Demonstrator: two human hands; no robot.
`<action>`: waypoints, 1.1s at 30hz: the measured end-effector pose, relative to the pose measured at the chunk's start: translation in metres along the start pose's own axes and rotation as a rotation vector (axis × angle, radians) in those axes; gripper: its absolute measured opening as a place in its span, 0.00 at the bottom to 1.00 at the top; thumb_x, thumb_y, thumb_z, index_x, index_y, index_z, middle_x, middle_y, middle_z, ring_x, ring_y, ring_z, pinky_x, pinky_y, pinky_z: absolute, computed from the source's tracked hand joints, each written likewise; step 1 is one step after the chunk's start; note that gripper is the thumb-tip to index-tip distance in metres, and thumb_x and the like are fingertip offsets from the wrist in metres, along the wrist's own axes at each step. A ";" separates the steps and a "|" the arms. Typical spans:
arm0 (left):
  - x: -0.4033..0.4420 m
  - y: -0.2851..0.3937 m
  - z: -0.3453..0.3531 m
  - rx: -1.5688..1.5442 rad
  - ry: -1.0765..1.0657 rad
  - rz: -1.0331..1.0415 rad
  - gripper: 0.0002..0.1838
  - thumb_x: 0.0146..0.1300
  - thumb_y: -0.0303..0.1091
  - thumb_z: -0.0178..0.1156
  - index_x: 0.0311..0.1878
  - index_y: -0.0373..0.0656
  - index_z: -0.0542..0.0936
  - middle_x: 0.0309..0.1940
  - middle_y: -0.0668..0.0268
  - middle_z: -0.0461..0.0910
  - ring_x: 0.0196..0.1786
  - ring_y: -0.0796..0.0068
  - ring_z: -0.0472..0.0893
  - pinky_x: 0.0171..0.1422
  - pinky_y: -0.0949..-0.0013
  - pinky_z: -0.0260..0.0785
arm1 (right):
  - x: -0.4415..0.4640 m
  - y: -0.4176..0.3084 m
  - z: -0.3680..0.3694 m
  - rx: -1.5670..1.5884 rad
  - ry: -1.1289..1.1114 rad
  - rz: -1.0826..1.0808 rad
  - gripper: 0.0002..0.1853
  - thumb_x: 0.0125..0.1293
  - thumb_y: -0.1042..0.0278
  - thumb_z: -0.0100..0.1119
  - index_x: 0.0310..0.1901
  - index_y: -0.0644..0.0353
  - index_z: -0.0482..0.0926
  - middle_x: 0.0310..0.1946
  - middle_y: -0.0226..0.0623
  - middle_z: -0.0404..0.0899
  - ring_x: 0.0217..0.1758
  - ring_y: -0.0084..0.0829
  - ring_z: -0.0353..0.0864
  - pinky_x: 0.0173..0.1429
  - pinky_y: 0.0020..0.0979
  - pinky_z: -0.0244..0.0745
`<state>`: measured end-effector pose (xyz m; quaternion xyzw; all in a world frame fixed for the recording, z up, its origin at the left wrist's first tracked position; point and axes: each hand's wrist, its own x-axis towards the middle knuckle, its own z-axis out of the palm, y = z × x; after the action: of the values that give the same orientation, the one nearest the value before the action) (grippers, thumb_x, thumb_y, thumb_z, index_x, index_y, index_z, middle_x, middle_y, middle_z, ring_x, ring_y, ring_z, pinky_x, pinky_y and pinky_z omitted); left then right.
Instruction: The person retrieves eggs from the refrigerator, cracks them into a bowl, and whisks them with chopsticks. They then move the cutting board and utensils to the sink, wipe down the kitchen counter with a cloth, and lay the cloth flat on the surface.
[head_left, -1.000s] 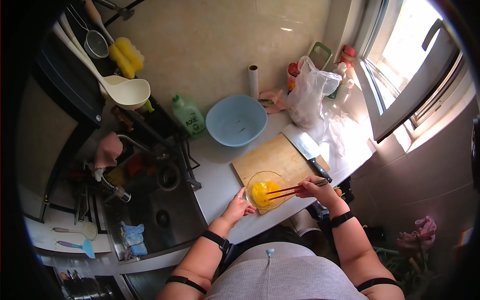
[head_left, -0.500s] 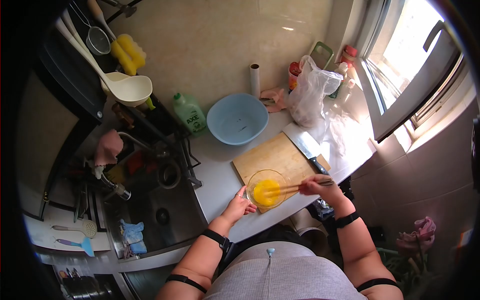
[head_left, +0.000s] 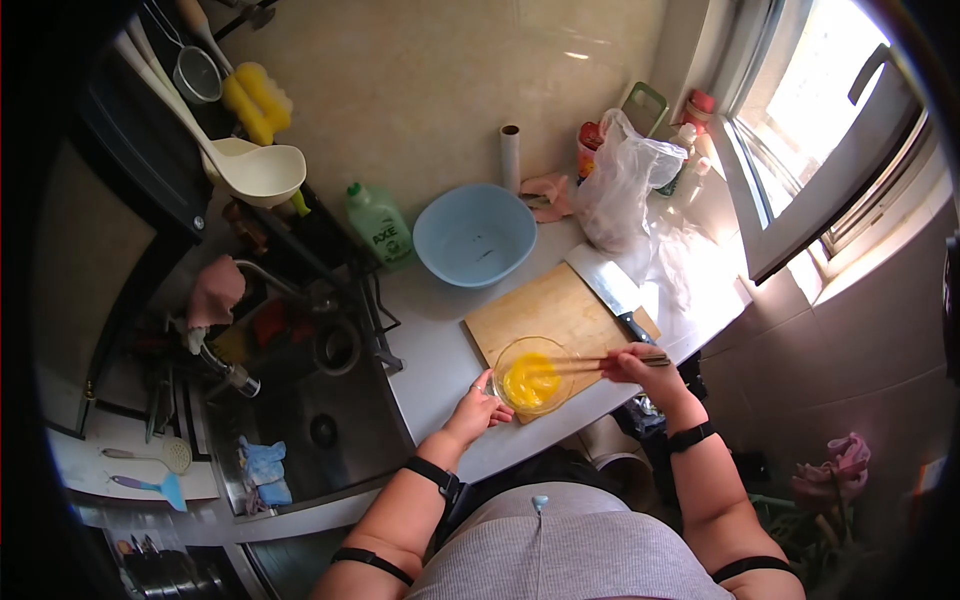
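A clear glass bowl (head_left: 566, 392) holds bright yellow beaten egg (head_left: 530, 382) and stands on the near part of a wooden cutting board (head_left: 530, 310). My left hand (head_left: 481, 410) grips the bowl's left rim, thumb at the edge. From the right, my right hand (head_left: 640, 366) is closed around a pair of chopsticks (head_left: 595, 364). Their tips reach into the bowl over the egg and are smeared by motion. A cleaver (head_left: 612, 290) with a black handle lies along the board's right side, just beyond my right hand.
A light blue basin (head_left: 475, 240) and a green detergent bottle (head_left: 379, 228) stand behind the board. A plastic bag (head_left: 625, 190) sits at the back right, below the open window (head_left: 830, 140). To the left is a sink (head_left: 350, 430); a ladle (head_left: 262, 178) hangs above it.
The chopsticks have shifted slightly upward in the bowl, and the egg's surface has swirled into another shape. My left hand stays in place on the rim.
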<state>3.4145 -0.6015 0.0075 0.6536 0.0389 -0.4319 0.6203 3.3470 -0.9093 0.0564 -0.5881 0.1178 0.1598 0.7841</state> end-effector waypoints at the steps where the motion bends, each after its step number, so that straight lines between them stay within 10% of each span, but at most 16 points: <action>1: -0.001 -0.001 0.000 -0.004 0.005 0.000 0.35 0.65 0.26 0.42 0.72 0.49 0.39 0.34 0.58 0.78 0.30 0.77 0.78 0.33 0.79 0.70 | 0.003 0.005 -0.004 0.019 0.068 -0.030 0.12 0.67 0.70 0.50 0.45 0.70 0.74 0.40 0.45 0.79 0.44 0.35 0.81 0.51 0.31 0.77; 33: -0.002 0.006 0.003 0.022 0.024 -0.017 0.34 0.65 0.25 0.42 0.72 0.48 0.41 0.34 0.59 0.78 0.30 0.78 0.78 0.33 0.78 0.69 | 0.001 0.003 0.000 0.025 0.050 0.010 0.12 0.67 0.67 0.50 0.43 0.69 0.74 0.38 0.45 0.80 0.41 0.36 0.82 0.49 0.31 0.78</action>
<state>3.4151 -0.6042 0.0137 0.6650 0.0472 -0.4298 0.6090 3.3466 -0.9081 0.0533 -0.5813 0.1424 0.1476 0.7874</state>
